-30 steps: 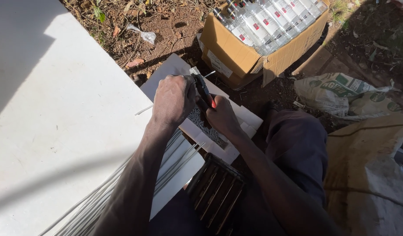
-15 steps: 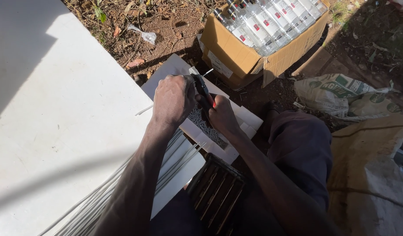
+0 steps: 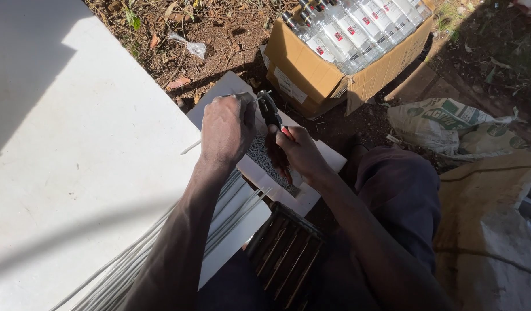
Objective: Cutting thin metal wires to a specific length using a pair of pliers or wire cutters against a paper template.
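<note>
Little has shifted since the earlier frames: your hands stay close together over the white tray, tilted only slightly.

Head view: your left hand (image 3: 226, 128) is curled shut around a thin grey wire (image 3: 190, 146), whose long axis runs from near left toward far right, its tip meeting the pliers (image 3: 269, 108). Your right hand (image 3: 297, 151) grips the red-handled pliers just right of that tip, fingers closed on the handles. More wires (image 3: 231, 207) trail back over the white worktop (image 3: 75, 173). Beyond lie bare soil and a cardboard box of bottles (image 3: 340, 57).
</note>
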